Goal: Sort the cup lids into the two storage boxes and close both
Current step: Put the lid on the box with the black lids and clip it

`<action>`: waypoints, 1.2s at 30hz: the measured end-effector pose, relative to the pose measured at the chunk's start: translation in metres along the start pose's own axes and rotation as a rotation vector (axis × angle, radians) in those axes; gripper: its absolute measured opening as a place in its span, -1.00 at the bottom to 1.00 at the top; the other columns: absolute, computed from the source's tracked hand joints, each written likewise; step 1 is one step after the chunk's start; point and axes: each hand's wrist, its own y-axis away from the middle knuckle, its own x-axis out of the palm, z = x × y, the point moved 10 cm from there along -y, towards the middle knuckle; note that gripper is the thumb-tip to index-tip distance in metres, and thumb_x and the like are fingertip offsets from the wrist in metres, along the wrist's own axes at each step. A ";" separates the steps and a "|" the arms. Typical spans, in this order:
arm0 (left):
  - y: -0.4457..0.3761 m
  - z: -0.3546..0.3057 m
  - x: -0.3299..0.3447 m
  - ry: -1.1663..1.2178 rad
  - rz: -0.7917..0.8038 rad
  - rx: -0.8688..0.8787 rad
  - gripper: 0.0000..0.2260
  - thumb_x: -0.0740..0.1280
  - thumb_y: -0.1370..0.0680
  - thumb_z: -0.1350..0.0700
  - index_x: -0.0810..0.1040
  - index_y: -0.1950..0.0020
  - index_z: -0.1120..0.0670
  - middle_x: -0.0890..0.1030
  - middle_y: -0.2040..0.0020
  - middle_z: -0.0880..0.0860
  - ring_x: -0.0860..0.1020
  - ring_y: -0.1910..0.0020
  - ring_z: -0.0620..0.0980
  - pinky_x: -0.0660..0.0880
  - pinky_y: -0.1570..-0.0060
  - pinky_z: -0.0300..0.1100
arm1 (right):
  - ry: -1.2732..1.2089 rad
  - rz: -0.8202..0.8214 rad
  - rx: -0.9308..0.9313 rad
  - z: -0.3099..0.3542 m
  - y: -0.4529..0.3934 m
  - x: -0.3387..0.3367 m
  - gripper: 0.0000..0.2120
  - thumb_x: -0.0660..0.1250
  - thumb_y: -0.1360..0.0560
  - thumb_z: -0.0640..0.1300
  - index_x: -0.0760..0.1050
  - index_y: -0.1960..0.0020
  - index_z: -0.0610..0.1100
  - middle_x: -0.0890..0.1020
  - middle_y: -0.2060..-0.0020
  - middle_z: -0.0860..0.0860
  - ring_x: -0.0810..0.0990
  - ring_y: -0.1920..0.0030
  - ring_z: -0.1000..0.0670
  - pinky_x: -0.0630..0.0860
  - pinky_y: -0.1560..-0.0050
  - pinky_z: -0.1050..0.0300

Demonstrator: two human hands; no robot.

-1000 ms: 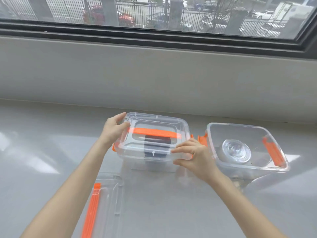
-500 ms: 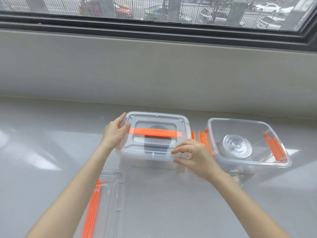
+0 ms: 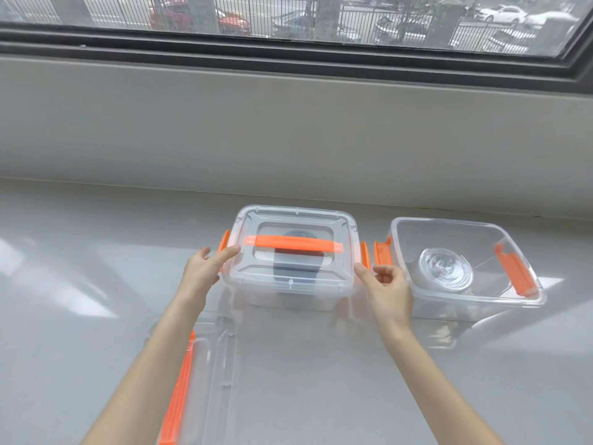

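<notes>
The left clear storage box [image 3: 288, 293] stands with its cover [image 3: 292, 220] on, an orange handle across the top; black cup lids [image 3: 296, 271] show through it. Its orange side latches stick outward. My left hand [image 3: 203, 271] sits at the box's left side, fingertips against the cover's edge by the left latch [image 3: 223, 247]. My right hand [image 3: 386, 285] is at the right side, fingers by the right latch [image 3: 365, 255]. The right box [image 3: 475, 303] stands uncovered and holds clear cup lids [image 3: 444, 273].
A second clear cover with an orange handle [image 3: 205, 364] lies on the grey counter, front left, partly under my left forearm. A grey wall and a window sill run behind the boxes. The counter [image 3: 321, 380] stretches wide in front of them.
Both hands slid off the top of the left box's cover down to its sides by the latches. The cover now sits flat on the box.
</notes>
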 end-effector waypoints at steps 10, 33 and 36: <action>0.018 -0.002 -0.003 0.175 -0.160 0.122 -0.70 0.48 -0.35 0.06 0.62 0.01 0.21 0.62 0.21 0.08 0.53 0.23 -0.02 0.48 0.12 -0.21 | -0.118 0.055 0.197 -0.022 0.011 0.024 -0.31 0.44 -0.32 0.13 0.28 -0.28 -0.19 0.53 -0.02 -0.07 0.56 -0.06 -0.10 0.46 -0.24 -0.16; 0.055 -0.067 0.003 -0.489 -0.312 0.663 -0.79 0.27 -0.49 0.16 0.63 0.24 0.24 0.15 0.57 0.00 0.13 0.50 -0.03 0.21 0.42 -0.14 | 0.103 -0.063 -0.168 0.026 0.006 0.015 -0.88 0.37 -0.43 -0.20 0.62 0.11 -0.25 0.62 0.06 -0.24 0.59 0.14 -0.19 0.36 0.13 0.17; 0.055 -0.066 0.002 -0.475 -0.320 0.660 -0.78 0.28 -0.49 0.17 0.62 0.26 0.25 0.14 0.58 0.00 0.13 0.50 -0.03 0.20 0.42 -0.13 | 0.141 -0.074 -0.207 0.029 0.007 0.016 -0.86 0.36 -0.43 -0.22 0.61 0.10 -0.30 0.60 0.09 -0.24 0.58 0.12 -0.25 0.36 0.14 0.15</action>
